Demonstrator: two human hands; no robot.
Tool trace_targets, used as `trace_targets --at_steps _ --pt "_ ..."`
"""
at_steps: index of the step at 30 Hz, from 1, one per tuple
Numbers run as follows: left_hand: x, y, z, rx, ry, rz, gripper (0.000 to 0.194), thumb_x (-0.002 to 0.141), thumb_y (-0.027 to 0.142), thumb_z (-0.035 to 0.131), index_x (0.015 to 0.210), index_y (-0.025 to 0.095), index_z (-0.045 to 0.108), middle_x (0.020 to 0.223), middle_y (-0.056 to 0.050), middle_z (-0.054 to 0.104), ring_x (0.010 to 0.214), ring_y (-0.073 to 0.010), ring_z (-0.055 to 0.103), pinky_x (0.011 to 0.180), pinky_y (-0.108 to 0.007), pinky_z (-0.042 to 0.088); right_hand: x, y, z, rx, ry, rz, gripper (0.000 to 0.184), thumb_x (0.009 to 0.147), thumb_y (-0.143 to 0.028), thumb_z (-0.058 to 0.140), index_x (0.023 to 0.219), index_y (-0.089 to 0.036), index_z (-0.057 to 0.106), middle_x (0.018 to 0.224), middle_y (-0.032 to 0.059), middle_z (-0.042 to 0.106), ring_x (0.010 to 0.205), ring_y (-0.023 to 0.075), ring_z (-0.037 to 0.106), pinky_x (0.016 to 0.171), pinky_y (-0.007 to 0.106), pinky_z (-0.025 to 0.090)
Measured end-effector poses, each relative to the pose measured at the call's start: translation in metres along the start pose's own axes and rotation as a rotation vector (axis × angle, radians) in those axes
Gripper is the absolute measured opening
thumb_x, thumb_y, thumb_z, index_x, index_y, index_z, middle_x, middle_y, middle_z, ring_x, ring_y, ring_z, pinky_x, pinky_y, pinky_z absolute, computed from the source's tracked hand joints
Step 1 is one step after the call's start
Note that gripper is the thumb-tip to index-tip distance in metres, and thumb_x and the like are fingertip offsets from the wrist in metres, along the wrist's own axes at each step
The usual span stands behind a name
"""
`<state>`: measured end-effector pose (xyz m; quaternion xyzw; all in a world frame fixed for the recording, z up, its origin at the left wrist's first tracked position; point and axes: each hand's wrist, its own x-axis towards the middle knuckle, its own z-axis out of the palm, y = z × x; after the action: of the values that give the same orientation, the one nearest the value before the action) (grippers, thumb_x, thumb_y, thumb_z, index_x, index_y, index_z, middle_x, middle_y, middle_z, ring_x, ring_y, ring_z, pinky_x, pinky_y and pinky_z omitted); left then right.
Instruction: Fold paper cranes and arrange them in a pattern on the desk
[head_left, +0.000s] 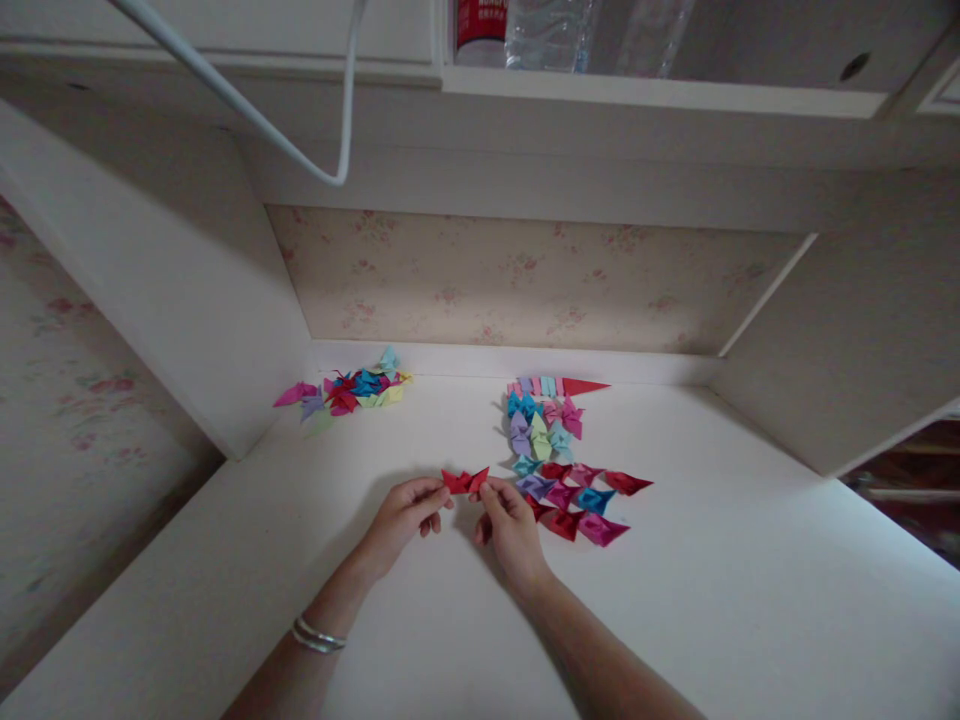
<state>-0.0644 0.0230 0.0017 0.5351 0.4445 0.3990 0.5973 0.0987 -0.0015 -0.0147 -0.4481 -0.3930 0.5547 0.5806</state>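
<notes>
Red-and-white cylindrical container [481, 35]: pale capitals [484, 3], cropped by the upper frame edge, apparently reading "KUNGFU"; the smaller line of characters [482, 15] beneath is illegible.

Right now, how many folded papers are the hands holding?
1: the red folded paper, its left end pinched by the left hand, its right end by the right hand. Anything inside the hands would be hidden.

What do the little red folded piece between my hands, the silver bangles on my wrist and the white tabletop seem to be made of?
The small red pointed folded piece: probably matte paper, given its crisp creases.
The silver-coloured round bangles: likely polished metal, from their bright highlights.
The flat white tabletop: smooth, low-sheen, no grain visible; perhaps laminate or painted wood.
</notes>
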Motion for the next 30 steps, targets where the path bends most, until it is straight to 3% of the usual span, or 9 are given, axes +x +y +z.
trace_targets --at_steps 7,15,20,23,30 --pt "-0.001 0.001 0.001 0.001 -0.034 -0.011 0.029 0.079 0.044 0.06 0.077 0.015 0.058 0.053 0.003 0.053 0.046 -0.0087 0.047 0.045 -0.02 0.033 0.001 0.0 -0.001 -0.01 0.015 0.002 0.031 0.082 -0.049 0.058 0.09 -0.019 0.06 0.075 -0.0032 0.054 0.039 0.0051 0.044 0.035 0.02 0.031" --pt "0.001 -0.002 0.0 0.063 -0.011 0.019 0.032 0.079 0.046 0.06 0.081 0.014 0.058 0.056 0.003 0.054 0.045 -0.0084 0.047 0.043 -0.02 0.032 -0.001 -0.001 0.0 -0.02 0.013 0.009 0.033 0.081 -0.051 0.059 0.091 -0.02 0.059 0.073 -0.0037 0.052 0.039 0.0054 0.042 0.035 0.02 0.029" --pt "0.003 -0.008 -0.002 0.107 -0.01 0.028 0.033 0.079 0.047 0.059 0.082 0.014 0.059 0.063 0.001 0.056 0.044 -0.0072 0.046 0.042 -0.019 0.031 -0.005 -0.009 0.002 -0.022 0.046 0.003 0.032 0.08 -0.051 0.06 0.09 -0.021 0.059 0.055 -0.0078 0.038 0.039 0.0067 0.031 0.034 0.019 0.022" --pt "0.004 -0.011 -0.003 0.133 -0.006 0.04 0.035 0.078 0.048 0.06 0.084 0.014 0.061 0.069 0.0 0.058 0.045 -0.0068 0.046 0.041 -0.019 0.031 -0.007 -0.012 0.001 -0.067 0.049 0.005 0.033 0.08 -0.053 0.059 0.087 -0.02 0.06 0.053 -0.0073 0.038 0.038 0.0075 0.031 0.034 0.02 0.022" --pt "0.003 -0.007 0.003 0.197 -0.049 0.103 0.032 0.082 0.046 0.056 0.084 0.014 0.062 0.074 -0.001 0.06 0.047 -0.0063 0.047 0.042 -0.019 0.032 -0.019 -0.028 -0.009 -0.261 0.083 -0.202 0.03 0.084 -0.048 0.057 0.088 -0.019 0.063 0.053 -0.0043 0.047 0.044 0.0104 0.043 0.041 0.022 0.033"
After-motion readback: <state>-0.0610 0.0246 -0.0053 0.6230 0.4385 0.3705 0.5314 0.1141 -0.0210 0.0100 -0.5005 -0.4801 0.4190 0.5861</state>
